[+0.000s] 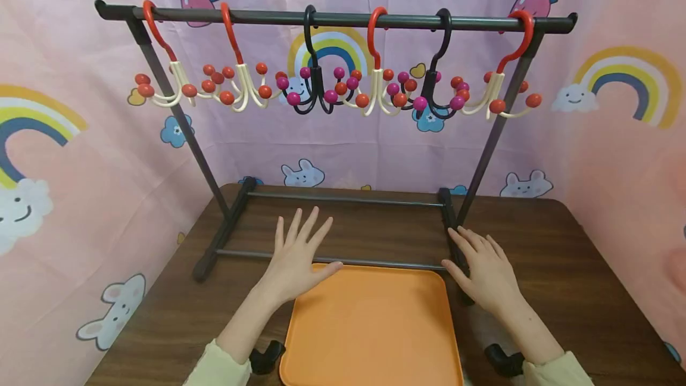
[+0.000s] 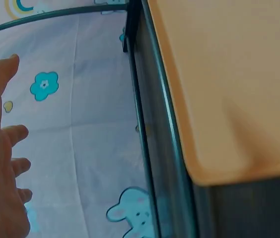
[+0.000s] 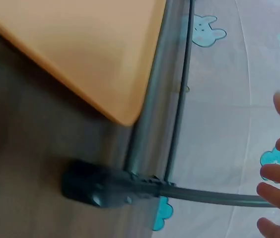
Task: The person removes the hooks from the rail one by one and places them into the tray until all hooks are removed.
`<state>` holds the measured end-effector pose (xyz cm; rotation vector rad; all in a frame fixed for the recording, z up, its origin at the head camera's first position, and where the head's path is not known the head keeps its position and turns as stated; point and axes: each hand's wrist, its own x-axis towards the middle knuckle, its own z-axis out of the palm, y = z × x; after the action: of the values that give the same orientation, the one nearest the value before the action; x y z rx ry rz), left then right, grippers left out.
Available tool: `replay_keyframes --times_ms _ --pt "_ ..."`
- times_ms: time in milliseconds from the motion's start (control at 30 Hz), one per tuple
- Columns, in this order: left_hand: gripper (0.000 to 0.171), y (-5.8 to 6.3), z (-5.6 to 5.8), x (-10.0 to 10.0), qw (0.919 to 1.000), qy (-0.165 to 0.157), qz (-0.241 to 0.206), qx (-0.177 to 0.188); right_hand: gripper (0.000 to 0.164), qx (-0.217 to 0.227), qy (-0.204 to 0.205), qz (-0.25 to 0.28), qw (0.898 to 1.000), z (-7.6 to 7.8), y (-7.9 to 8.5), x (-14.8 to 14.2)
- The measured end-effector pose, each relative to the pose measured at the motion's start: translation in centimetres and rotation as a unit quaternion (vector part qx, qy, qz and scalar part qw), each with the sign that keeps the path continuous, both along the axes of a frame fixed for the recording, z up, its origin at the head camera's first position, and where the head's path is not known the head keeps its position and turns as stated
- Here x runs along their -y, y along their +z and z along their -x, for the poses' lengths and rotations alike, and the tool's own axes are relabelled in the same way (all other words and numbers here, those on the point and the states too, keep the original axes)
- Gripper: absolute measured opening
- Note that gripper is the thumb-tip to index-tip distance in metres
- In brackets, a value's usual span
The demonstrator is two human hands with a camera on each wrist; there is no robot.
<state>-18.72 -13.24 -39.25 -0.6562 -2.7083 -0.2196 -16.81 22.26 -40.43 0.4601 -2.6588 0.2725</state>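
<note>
My left hand [image 1: 296,264] hovers with fingers spread over the left back corner of the orange tray [image 1: 372,326], holding nothing. To the right of the tray, my right hand [image 1: 485,270] is held above the rack's right foot, its fingers extended and nothing in them. Beyond both hands stands a dark metal rack with a top bar [image 1: 343,18]. Several multi-arm hooks hang along that bar: cream ones with red hooks and orange balls, such as the one at far left [image 1: 177,79], and two black ones with magenta balls [image 1: 317,85].
The rack's left foot [image 1: 222,231] and lower front bar [image 1: 246,254] rest on the brown wooden table [image 1: 557,267]. Black curved pieces lie near the left wrist [image 1: 267,357] and right wrist [image 1: 504,360]. A patterned curtain [image 1: 616,153] surrounds the table.
</note>
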Motion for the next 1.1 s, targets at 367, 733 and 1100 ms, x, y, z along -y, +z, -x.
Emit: replay_keyframes --times_ms 367,733,1100 --pt "0.052 4.5 2.0 5.5 0.9952 0.044 -0.057 -0.066 0.022 -0.059 -0.047 0.185 0.980 4.2 3.8 -2.0" --pt "0.034 11.7 4.3 9.0 0.9621 0.091 -0.193 -0.170 0.048 -0.079 -0.051 0.347 0.933 9.2 7.6 -3.9" --pt "0.028 19.8 6.2 10.1 0.8920 0.149 -0.340 -0.258 0.061 -0.002 -0.012 0.357 0.934 11.2 8.3 -3.5"
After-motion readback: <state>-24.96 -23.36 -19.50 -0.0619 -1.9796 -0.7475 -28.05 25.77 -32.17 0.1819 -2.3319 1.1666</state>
